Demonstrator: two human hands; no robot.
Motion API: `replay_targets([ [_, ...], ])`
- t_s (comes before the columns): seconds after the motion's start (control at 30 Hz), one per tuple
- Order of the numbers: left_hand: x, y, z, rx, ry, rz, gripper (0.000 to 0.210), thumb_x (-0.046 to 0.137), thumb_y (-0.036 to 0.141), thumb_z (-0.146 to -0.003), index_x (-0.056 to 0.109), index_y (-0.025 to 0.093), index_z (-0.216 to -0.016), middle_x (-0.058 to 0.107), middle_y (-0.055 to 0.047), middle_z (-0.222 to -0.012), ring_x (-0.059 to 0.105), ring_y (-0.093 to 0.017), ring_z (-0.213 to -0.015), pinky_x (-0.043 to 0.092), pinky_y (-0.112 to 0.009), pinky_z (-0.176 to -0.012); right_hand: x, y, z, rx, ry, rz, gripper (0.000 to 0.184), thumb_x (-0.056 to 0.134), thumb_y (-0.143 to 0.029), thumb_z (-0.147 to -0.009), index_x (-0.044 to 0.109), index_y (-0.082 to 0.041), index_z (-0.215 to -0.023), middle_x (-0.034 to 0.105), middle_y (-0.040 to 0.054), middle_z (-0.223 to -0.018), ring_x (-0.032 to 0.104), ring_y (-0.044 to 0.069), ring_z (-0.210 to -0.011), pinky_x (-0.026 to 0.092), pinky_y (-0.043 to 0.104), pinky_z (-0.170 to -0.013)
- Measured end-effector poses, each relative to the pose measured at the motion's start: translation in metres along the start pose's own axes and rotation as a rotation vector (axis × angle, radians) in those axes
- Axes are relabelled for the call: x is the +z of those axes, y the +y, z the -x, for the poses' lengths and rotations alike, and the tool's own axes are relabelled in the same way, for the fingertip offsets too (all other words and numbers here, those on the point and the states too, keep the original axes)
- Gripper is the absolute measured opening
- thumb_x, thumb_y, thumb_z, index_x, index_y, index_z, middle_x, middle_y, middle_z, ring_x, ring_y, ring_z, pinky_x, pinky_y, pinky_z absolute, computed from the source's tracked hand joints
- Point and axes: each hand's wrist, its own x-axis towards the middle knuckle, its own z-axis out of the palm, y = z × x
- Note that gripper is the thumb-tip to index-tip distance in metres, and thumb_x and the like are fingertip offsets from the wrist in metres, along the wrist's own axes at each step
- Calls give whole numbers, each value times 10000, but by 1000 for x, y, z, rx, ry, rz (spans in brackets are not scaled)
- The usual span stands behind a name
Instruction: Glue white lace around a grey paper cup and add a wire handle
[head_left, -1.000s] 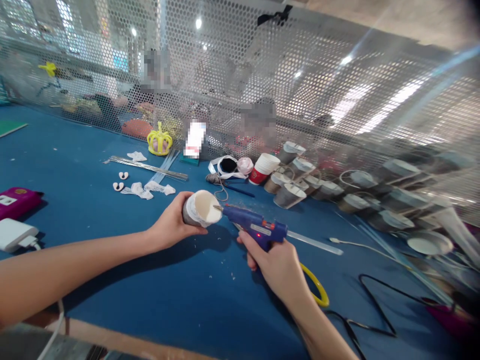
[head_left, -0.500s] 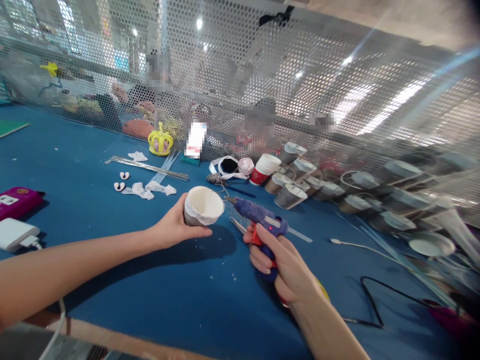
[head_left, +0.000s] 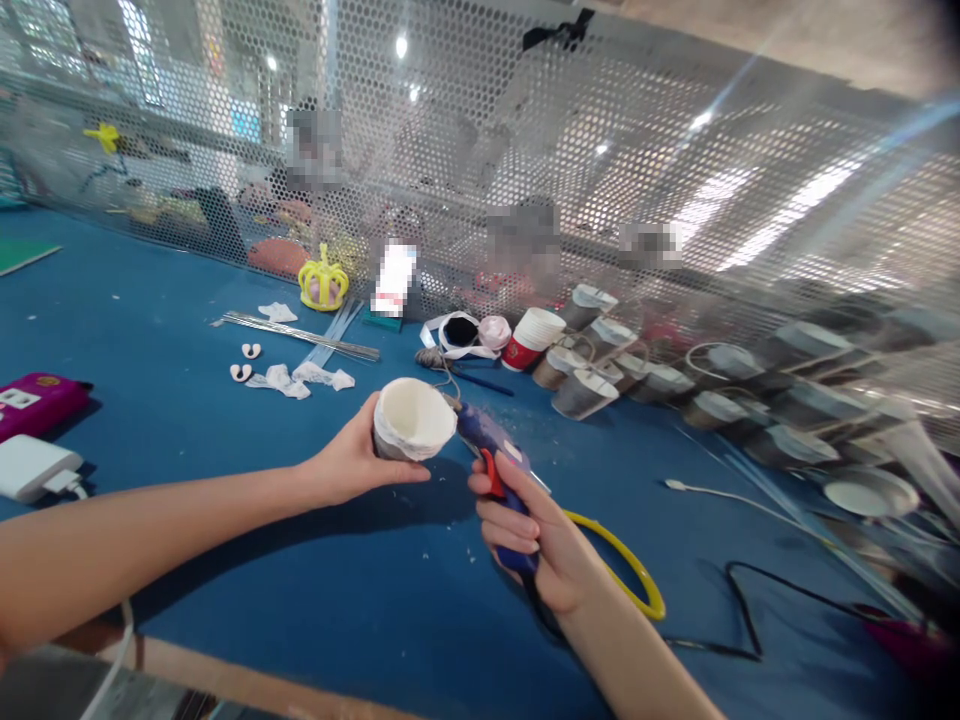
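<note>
My left hand (head_left: 349, 455) is wrapped around a paper cup (head_left: 415, 420), its white mouth tilted towards me. Grey covering and a white lacy band show on the cup's outside. In my right hand (head_left: 536, 525) is a blue glue gun (head_left: 484, 428) with a red trigger. Its nozzle points at the cup's right rim, very close to it; whether they touch I cannot tell. Behind the cup lies a ball of grey twine (head_left: 429, 358), with a strand near the nozzle. White lace pieces (head_left: 289, 380) lie beyond my left hand.
Finished-looking grey cups (head_left: 585, 393) crowd the right side, by stacked red-and-white paper cups (head_left: 531, 338). A yellow handle loop (head_left: 641, 580) and a black cord (head_left: 742, 600) lie right of my forearm. Metal rods (head_left: 300, 335) and a yellow crown-shaped item (head_left: 323, 283) are near the mesh partition (head_left: 450, 120).
The glue gun has swung left and turned, bringing its nozzle close to the cup's rim. The cup has shifted slightly right. More of the yellow loop shows beside my right forearm.
</note>
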Motion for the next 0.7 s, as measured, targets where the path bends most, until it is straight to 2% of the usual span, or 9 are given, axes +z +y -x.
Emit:
replay_targets([
  [0.1, 1, 1, 0, -1, 0, 8, 710, 735, 252, -547, 358, 156, -1140, 509, -109, -1146, 487, -213, -1066, 396, -352, -923, 2, 3, 1, -72, 27, 78, 217, 712, -298, -617, 621, -119, -699, 544, -31, -586, 218, -42, -330, 191, 84, -288],
  [0.2, 1, 1, 0, -10, -3, 6, 693, 736, 244, -544, 366, 153, -1122, 522, -106, -1127, 501, -208, -1043, 405, -347, -911, 3, 4, 4, -204, 83, 240, 225, 676, -339, -660, 619, -128, -714, 572, -18, -590, 270, -22, -331, 218, 120, -307],
  [0.37, -1, 0, 0, 3, -14, -3, 687, 735, 230, -544, 367, 162, -1120, 540, -95, -1096, 513, -205, -1025, 412, -344, -895, 2, 1, 8, -393, 235, 677, 316, 590, -434, -721, 605, -125, -657, 425, -53, -333, 358, 50, -324, 275, 184, -361],
  [0.53, -3, 0, -2, -22, -8, -41, 669, 738, 231, -531, 375, 156, -1087, 548, -85, -1055, 518, -213, -998, 415, -355, -871, 0, -5, 9, -419, 330, 1001, 364, 554, -484, -718, 619, -132, -650, 462, -39, -336, 410, 75, -345, 326, 209, -405],
  [0.7, -4, 0, -3, -6, 30, -191, 664, 744, 257, -513, 382, 161, -1062, 532, -72, -1038, 504, -222, -988, 407, -375, -859, 5, -10, 14, -408, 423, 1158, 346, 566, -454, -703, 618, -132, -590, 475, -23, -334, 439, 93, -352, 352, 222, -416],
])
